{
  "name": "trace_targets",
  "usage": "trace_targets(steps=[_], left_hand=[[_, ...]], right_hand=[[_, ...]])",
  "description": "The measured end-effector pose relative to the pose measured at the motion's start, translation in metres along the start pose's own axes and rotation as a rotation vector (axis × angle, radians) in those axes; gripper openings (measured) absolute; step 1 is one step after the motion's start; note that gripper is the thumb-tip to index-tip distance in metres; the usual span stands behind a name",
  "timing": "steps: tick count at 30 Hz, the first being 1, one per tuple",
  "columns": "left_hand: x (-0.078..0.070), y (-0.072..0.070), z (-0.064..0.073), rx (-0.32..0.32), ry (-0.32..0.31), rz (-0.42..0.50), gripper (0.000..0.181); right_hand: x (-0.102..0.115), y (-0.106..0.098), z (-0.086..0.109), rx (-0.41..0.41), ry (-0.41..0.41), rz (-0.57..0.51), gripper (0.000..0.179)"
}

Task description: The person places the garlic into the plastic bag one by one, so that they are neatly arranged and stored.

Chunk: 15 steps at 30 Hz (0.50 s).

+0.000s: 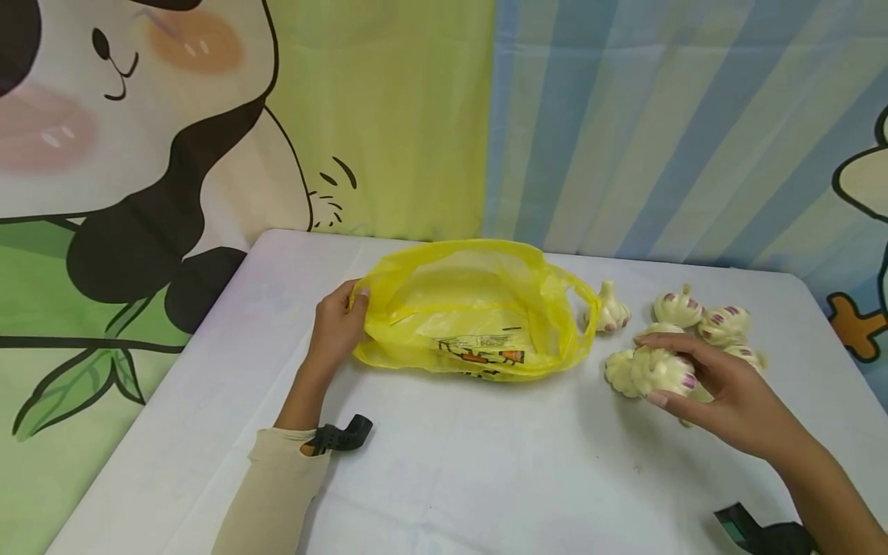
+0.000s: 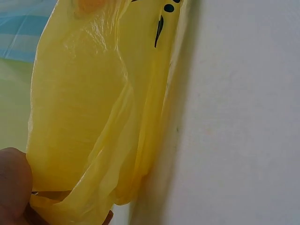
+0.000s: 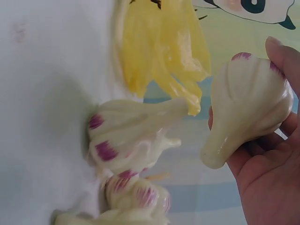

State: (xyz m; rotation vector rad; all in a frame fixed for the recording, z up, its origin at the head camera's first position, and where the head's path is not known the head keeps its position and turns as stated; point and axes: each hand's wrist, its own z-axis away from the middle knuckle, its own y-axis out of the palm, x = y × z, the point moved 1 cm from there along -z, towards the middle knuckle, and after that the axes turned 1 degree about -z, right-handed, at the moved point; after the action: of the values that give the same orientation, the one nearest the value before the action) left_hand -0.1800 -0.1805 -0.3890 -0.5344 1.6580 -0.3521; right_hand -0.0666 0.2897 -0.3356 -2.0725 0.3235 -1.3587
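Observation:
A yellow plastic bag (image 1: 472, 308) lies on the table with its mouth spread open and a printed label showing inside. My left hand (image 1: 338, 324) pinches its left edge between thumb and fingers; the left wrist view shows the thumb (image 2: 15, 183) against the thin yellow film (image 2: 79, 117). On the other side, my right hand (image 1: 728, 393) grips a garlic bulb (image 1: 662, 371), pale with purple streaks. In the right wrist view that garlic bulb (image 3: 251, 98) is held off the table, its stem pointing down and left, fingers wrapped behind it.
Several more garlic bulbs (image 1: 724, 325) are clustered around the right hand. One single bulb (image 1: 610, 310) lies beside the bag's right handle (image 1: 588, 308). Behind the white table (image 1: 444, 462) hangs a printed curtain (image 1: 388, 116). Both wrists wear black camera mounts (image 1: 343, 434).

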Motion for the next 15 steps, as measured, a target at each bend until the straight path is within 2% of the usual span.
trace_targets(steps=[7, 11, 15], left_hand=[[0.002, 0.0, 0.001, 0.021, 0.044, -0.003, 0.039], [0.004, 0.0, 0.0, 0.016, 0.056, 0.002, 0.038], [0.005, 0.001, 0.0, 0.018, 0.072, 0.006, 0.037]], right_hand=[[0.008, 0.006, -0.022, -0.013, -0.035, -0.054, 0.066], [0.012, 0.008, -0.038, 0.005, -0.108, -0.127, 0.066], [0.016, 0.008, -0.054, 0.031, -0.18, -0.156, 0.067]])
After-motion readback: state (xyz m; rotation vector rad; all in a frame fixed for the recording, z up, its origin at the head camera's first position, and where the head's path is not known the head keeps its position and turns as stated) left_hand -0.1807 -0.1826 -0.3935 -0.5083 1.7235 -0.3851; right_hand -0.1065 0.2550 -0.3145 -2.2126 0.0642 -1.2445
